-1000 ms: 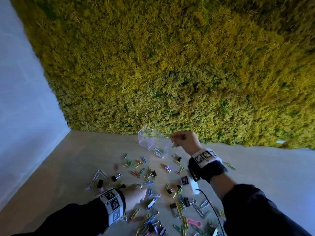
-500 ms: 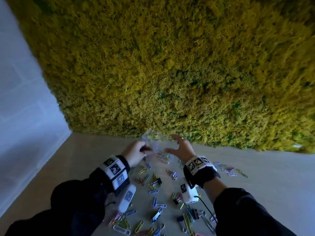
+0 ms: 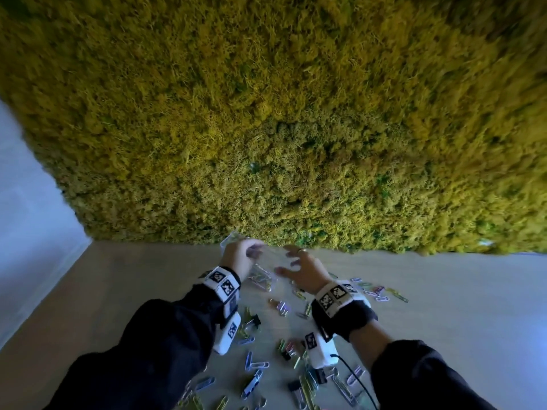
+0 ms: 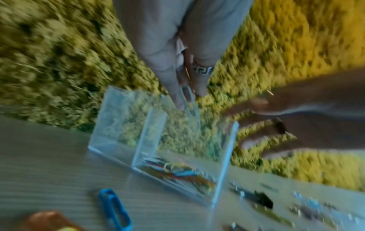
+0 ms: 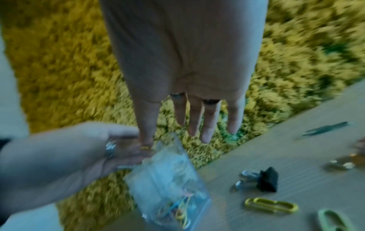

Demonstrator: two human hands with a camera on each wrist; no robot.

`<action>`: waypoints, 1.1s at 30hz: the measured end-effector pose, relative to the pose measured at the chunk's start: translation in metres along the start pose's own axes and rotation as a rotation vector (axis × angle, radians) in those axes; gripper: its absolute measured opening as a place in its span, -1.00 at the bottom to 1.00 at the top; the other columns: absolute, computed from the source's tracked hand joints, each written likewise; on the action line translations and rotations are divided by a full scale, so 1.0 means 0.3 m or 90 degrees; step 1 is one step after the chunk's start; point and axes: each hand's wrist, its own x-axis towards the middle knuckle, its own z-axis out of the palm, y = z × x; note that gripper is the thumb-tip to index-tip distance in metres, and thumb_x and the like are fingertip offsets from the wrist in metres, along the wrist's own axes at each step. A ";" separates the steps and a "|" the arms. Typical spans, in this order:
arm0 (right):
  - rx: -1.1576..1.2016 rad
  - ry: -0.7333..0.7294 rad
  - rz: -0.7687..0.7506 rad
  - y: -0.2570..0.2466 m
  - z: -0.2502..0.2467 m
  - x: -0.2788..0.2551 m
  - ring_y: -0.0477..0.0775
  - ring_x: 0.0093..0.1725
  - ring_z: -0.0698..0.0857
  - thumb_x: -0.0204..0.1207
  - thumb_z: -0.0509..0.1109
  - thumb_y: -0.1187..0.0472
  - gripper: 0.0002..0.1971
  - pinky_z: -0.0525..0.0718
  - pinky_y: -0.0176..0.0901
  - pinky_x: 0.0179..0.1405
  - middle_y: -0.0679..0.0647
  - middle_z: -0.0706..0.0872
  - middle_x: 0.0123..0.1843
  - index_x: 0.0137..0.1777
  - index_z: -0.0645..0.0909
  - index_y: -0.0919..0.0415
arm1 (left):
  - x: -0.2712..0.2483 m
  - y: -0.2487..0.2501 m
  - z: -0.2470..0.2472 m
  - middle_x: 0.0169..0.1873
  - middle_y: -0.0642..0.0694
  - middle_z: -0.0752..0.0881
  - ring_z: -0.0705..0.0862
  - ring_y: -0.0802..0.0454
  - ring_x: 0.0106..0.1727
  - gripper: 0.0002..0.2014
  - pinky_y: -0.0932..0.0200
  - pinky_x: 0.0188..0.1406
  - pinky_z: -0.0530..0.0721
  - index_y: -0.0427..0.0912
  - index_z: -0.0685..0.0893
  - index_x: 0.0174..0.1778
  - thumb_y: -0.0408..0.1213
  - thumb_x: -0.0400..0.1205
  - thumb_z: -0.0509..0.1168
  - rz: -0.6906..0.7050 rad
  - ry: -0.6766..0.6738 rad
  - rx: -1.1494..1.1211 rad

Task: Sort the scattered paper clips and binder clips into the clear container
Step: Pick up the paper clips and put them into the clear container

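Left hand [image 4: 177, 51] pinches a pale blue wire paper clip [image 4: 190, 106] over the clear two-compartment plastic container [image 4: 158, 150]; right hand [image 5: 185, 65] beside it, fingers spread, empty.

- We see the clear container [image 4: 164, 150] on the table [image 3: 444, 306], just before the moss wall [image 3: 266, 113].
- Our left hand [image 3: 239, 257] lies at its left, our right hand [image 3: 302, 272] at its right.
- Paper clips [image 4: 177, 171] lie in its right compartment.
- Scattered clips [image 3: 257, 368] lie nearer us.

Head view high behind both hands, facing moss wall [image 3: 266, 113], wrist views close along fingers, all sharing container [image 4: 158, 140].
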 end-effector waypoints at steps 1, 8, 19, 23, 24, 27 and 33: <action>0.007 0.046 0.022 0.022 -0.031 -0.014 0.10 0.25 0.60 0.48 0.38 0.05 -0.47 0.61 -0.09 0.25 0.14 0.57 0.37 0.43 0.38 0.16 | -0.002 -0.006 -0.017 0.18 -0.13 0.69 0.66 0.06 0.11 -0.68 0.34 0.03 0.58 -0.23 0.61 0.24 -0.51 0.58 0.21 0.002 0.009 -0.010; -0.255 0.104 0.371 0.336 -0.273 -0.139 0.33 0.56 0.14 0.61 0.10 -0.12 -0.43 0.18 0.28 0.55 0.25 0.10 0.62 0.57 0.10 0.01 | -0.135 -0.187 -0.107 0.27 -0.23 0.60 0.59 -0.10 0.23 -0.71 0.17 0.18 0.53 -0.28 0.54 0.25 -0.39 0.60 0.25 -0.064 0.040 0.092; -0.309 -0.024 0.091 0.320 -0.086 -0.379 0.19 0.44 0.35 0.64 0.11 -0.01 -0.55 0.39 -0.01 0.47 0.10 0.30 0.52 0.47 0.37 0.13 | -0.348 -0.246 -0.012 0.61 0.17 0.00 0.14 0.11 0.61 -0.51 0.00 0.59 0.10 -0.01 0.23 0.55 -0.36 0.69 0.07 -0.054 -0.380 0.307; -0.272 -0.020 0.058 0.329 -0.038 -0.454 0.19 0.31 0.46 0.40 -0.13 -0.49 -0.24 0.49 0.09 0.36 0.09 0.49 0.35 0.25 0.59 0.02 | -0.399 -0.216 -0.033 0.56 0.07 0.26 0.27 0.11 0.55 -0.57 0.22 0.53 0.20 -0.04 0.38 0.48 -0.38 0.67 0.13 0.018 -0.290 0.266; -0.289 -0.022 0.082 0.326 -0.038 -0.461 0.20 0.32 0.45 0.40 -0.11 -0.48 -0.26 0.50 0.11 0.34 0.06 0.46 0.36 0.27 0.57 -0.02 | -0.397 -0.205 -0.038 0.56 0.07 0.26 0.25 0.09 0.56 -0.55 0.17 0.56 0.21 -0.04 0.35 0.50 -0.35 0.67 0.14 0.025 -0.262 0.268; -0.282 -0.044 0.093 0.333 -0.024 -0.479 0.16 0.25 0.52 0.20 -0.29 -0.63 -0.02 0.55 0.08 0.30 0.02 0.46 0.31 0.20 0.63 0.02 | -0.386 -0.186 -0.026 0.60 0.04 0.14 0.10 0.03 0.62 -0.50 0.05 0.61 0.15 -0.06 0.21 0.57 -0.33 0.68 0.11 0.001 -0.276 0.291; -0.237 -0.111 -0.013 0.234 0.016 -0.598 0.11 0.28 0.51 0.45 0.06 -0.11 -0.49 0.47 -0.16 0.35 0.10 0.55 0.28 0.25 0.60 0.11 | -0.473 -0.176 -0.014 0.56 0.08 0.24 0.29 0.06 0.53 -0.57 0.12 0.51 0.31 -0.03 0.38 0.46 -0.38 0.66 0.11 0.030 -0.365 0.355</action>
